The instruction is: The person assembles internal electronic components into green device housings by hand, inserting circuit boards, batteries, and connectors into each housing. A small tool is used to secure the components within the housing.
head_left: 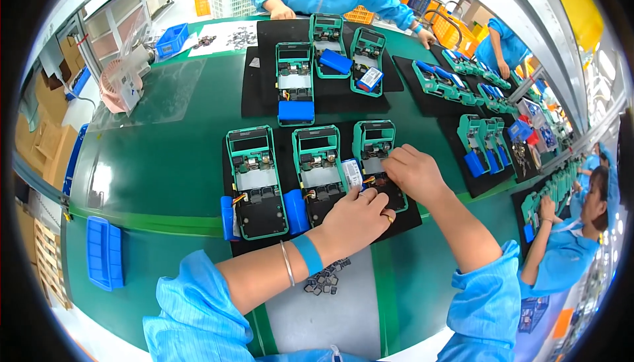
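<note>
Three green device housings lie in a row in front of me, with dark boards and wires inside. At the rightmost housing [375, 134], my left hand [353, 220] bends its fingers over the lower end. From the right side, my right hand [415, 174] reaches into the same housing with fingers pressed together. What either hand's fingertips pinch is hidden. A white-labelled battery pack [352, 172] sits at that housing's left side. Beside the middle housing [317, 177] is a blue battery pack [296, 211], and another blue pack [229, 218] is by the left housing [252, 180].
Small dark square parts [321, 284] lie in a pile below my left wrist. Several more housings [295, 78] rest on black mats farther back. A pink fan [120, 86] and blue bins [104, 253] are at left. Co-workers in blue sit opposite and at right.
</note>
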Demonstrator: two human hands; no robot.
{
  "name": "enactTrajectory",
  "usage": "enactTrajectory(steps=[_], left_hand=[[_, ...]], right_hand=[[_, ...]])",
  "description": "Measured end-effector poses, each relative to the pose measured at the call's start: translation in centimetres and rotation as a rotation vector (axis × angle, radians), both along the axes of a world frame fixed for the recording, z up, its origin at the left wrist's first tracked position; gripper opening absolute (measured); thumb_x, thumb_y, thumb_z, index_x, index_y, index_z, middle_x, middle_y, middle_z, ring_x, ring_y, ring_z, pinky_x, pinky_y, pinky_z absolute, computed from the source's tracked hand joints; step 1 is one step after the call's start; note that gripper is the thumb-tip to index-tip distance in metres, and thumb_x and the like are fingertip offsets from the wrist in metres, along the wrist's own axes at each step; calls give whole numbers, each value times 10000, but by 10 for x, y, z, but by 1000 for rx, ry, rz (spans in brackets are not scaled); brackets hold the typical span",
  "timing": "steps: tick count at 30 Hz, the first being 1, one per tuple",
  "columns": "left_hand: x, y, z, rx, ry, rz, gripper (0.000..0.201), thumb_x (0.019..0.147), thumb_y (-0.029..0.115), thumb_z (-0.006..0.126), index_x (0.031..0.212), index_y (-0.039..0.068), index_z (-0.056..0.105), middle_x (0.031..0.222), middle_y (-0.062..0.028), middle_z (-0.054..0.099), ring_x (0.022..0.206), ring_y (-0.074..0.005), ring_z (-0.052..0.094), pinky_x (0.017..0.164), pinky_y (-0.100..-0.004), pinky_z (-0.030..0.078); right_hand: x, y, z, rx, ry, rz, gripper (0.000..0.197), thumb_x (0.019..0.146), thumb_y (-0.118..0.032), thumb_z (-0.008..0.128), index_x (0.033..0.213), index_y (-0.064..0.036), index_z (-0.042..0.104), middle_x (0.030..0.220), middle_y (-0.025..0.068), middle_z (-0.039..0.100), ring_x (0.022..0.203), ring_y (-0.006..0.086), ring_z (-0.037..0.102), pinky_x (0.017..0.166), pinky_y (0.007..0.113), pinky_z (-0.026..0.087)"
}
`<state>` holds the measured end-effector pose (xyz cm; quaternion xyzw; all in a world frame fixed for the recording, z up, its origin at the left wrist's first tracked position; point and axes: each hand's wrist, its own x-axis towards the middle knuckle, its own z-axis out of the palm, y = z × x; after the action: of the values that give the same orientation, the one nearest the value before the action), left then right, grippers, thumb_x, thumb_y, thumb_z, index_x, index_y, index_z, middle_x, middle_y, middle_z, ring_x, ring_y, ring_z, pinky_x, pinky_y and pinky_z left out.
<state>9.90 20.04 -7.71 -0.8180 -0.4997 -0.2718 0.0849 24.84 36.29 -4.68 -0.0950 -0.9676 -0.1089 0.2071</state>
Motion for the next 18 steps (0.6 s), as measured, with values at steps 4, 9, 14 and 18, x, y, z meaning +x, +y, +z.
enactTrajectory(steps=[4,9,14,18], left_hand=[[-3,2,-5,18,-24,11,124,791,124,656,896,79,606,929,-78,521,1001,-254,625,947,-452,567],[-7,3,-11,73,-43,2,101,781,132,660,854,80,614,924,-75,535,1025,-256,631,943,-454,569],[-12,4,-12,105,-60,-8,93,803,143,659,862,75,682,874,-65,525,952,-252,613,872,-451,577],[-7,4,-10,51,-43,10,98,791,133,658,858,73,620,897,-69,509,994,-252,629,935,-447,577]], right_hand=[[-8,6,-2,39,-48,-2,181,683,-93,706,800,-112,570,830,23,524,797,212,579,598,320,521],[-13,4,-3,87,-93,-6,178,678,-106,696,800,-114,566,840,21,527,806,206,578,600,316,525],[-22,4,-5,123,-137,-57,173,682,-102,695,805,-111,573,849,25,532,836,199,586,614,313,539],[-24,6,4,104,-106,-126,154,705,-100,700,805,-106,583,858,26,545,860,204,597,602,318,551]])
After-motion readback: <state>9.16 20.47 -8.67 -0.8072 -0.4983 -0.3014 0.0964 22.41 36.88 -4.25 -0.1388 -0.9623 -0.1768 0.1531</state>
